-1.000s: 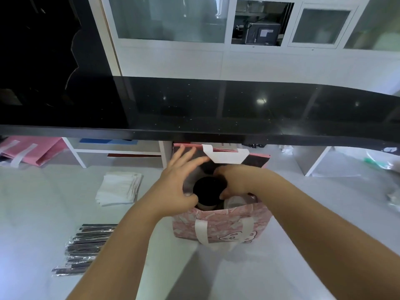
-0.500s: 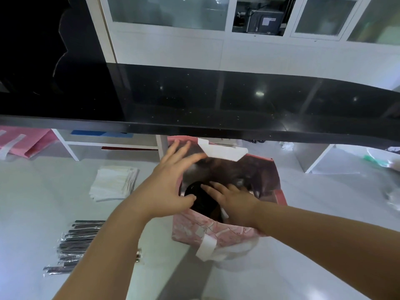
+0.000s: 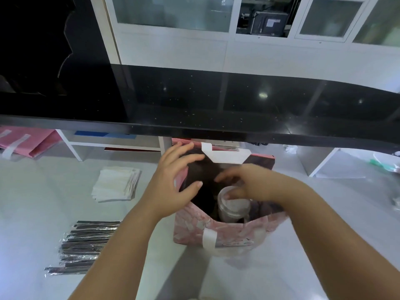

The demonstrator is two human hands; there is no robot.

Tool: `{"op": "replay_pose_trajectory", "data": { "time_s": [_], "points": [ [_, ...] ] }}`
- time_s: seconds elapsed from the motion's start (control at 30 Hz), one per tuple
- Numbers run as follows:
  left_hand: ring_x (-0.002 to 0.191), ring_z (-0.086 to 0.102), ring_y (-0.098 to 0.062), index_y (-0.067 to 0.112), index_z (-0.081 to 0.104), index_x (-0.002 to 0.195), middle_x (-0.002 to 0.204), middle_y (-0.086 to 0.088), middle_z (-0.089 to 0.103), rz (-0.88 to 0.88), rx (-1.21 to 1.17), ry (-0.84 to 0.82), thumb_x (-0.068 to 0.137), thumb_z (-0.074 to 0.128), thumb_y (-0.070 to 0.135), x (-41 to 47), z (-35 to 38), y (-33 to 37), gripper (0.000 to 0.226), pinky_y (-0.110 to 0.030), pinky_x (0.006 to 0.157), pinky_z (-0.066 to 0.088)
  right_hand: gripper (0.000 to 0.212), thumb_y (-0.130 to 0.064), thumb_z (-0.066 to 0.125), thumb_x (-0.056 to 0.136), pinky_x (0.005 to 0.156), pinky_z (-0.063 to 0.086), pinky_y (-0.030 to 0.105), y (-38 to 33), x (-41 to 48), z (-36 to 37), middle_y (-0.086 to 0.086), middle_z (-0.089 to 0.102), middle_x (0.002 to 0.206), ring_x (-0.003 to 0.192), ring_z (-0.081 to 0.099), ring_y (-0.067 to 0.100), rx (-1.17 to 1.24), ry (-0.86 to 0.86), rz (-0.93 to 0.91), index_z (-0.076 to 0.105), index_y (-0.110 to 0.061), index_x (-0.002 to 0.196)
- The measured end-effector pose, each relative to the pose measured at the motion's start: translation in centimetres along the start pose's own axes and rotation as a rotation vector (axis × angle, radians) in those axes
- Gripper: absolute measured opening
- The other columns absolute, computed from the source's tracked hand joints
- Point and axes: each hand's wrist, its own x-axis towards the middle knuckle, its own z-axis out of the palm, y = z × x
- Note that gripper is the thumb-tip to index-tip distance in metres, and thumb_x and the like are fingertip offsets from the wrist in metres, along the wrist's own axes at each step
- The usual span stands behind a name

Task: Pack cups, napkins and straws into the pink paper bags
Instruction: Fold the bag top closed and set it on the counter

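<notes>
Now a pale cup shows in the pink bag; right hand has shifted onto its lid, fingers blurred, grip unclear. The left hand stays on bag's left rim, fingers spread open.

place: takeaway drink shop, likely | evidence: black speckled serving ledge over white desk; napkin stack; wrapped straws; flat pink paper bags; glazed white partition, machine behind

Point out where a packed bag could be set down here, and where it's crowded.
Bare table lies right of the pink bag, and a smaller strip runs between the napkins and the straws. Crowded: the bag's mouth, where the left hand, right hand and cup sit close together.
</notes>
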Motion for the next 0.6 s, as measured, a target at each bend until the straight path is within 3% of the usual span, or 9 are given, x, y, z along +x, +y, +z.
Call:
{"op": "replay_pose_trajectory", "data": {
  "time_s": [0.1, 0.2, 0.3, 0.37, 0.43, 0.5, 0.6],
  "points": [
    [0.129, 0.046, -0.009, 0.041, 0.059, 0.12, 0.136, 0.024, 0.048, -0.003, -0.121, 0.239, 0.085, 0.067, 0.043, -0.4, 0.6, 0.0, 0.036, -0.029, 0.101, 0.044, 0.033, -0.024, 0.073, 0.083, 0.078, 0.051, 0.01, 1.1, -4.2, -1.0, -0.028, 0.066, 0.093, 0.089, 0.064, -0.001, 0.225, 0.411, -0.087, 0.065, -0.054, 0.094],
    [0.122, 0.054, -0.015, 0.033, 0.06, 0.12, 0.133, 0.015, 0.053, -0.051, -0.261, 0.346, 0.085, 0.065, 0.052, -1.7, 0.6, -0.1, 0.041, -0.023, 0.092, 0.051, 0.018, -0.03, 0.072, 0.08, 0.075, 0.054, 0.016, 3.5, -7.7, 0.3, -0.016, 0.071, 0.097, 0.089, 0.068, 0.008, 0.475, 0.778, -0.133, 0.071, -0.04, 0.095],
    [0.124, 0.053, -0.018, 0.03, 0.052, 0.13, 0.135, 0.009, 0.052, -0.111, -0.373, 0.281, 0.076, 0.065, 0.067, -3.6, 0.1, -0.7, 0.067, -0.021, 0.091, 0.051, 0.027, -0.029, 0.075, 0.071, 0.081, 0.057, 0.031, 6.4, -9.0, 2.8, -0.002, 0.073, 0.099, 0.092, 0.069, 0.021, 0.708, 0.813, -0.098, 0.073, -0.03, 0.098],
    [0.122, 0.055, -0.019, 0.034, 0.05, 0.13, 0.133, 0.006, 0.055, -0.136, -0.419, 0.226, 0.071, 0.068, 0.07, -4.9, -0.2, -1.4, 0.071, -0.023, 0.091, 0.052, 0.038, -0.022, 0.082, 0.066, 0.078, 0.058, 0.031, 7.6, -9.3, 4.7, 0.003, 0.073, 0.1, 0.091, 0.069, 0.025, 0.888, 0.73, -0.129, 0.073, -0.025, 0.102],
    [0.113, 0.062, -0.018, 0.039, 0.059, 0.12, 0.121, 0.004, 0.064, -0.182, -0.464, 0.211, 0.069, 0.077, 0.06, -5.9, -0.2, -1.7, 0.058, -0.026, 0.088, 0.054, 0.04, -0.016, 0.081, 0.065, 0.073, 0.058, 0.029, 7.8, -9.1, 6.6, 0.006, 0.072, 0.1, 0.089, 0.069, 0.023, 0.995, 0.671, -0.141, 0.073, -0.022, 0.104],
    [0.097, 0.068, -0.013, 0.042, 0.07, 0.104, 0.105, 0.006, 0.072, -0.272, -0.531, 0.228, 0.069, 0.085, 0.042, -6.4, 0.0, -1.6, 0.038, -0.025, 0.081, 0.056, 0.035, -0.012, 0.076, 0.068, 0.071, 0.057, 0.027, 7.5, -8.4, 8.0, 0.007, 0.073, 0.096, 0.088, 0.069, 0.021, 1.041, 0.725, -0.095, 0.074, -0.022, 0.102],
    [0.085, 0.07, -0.007, 0.038, 0.076, 0.096, 0.096, 0.008, 0.075, -0.366, -0.6, 0.231, 0.07, 0.077, 0.023, -6.0, 0.3, -1.2, 0.03, -0.018, 0.071, 0.055, 0.024, -0.019, 0.072, 0.072, 0.068, 0.056, 0.023, 6.3, -6.9, 8.8, 0.005, 0.074, 0.089, 0.082, 0.07, 0.016, 1.115, 0.843, -0.018, 0.076, -0.022, 0.095]
  ]
}}
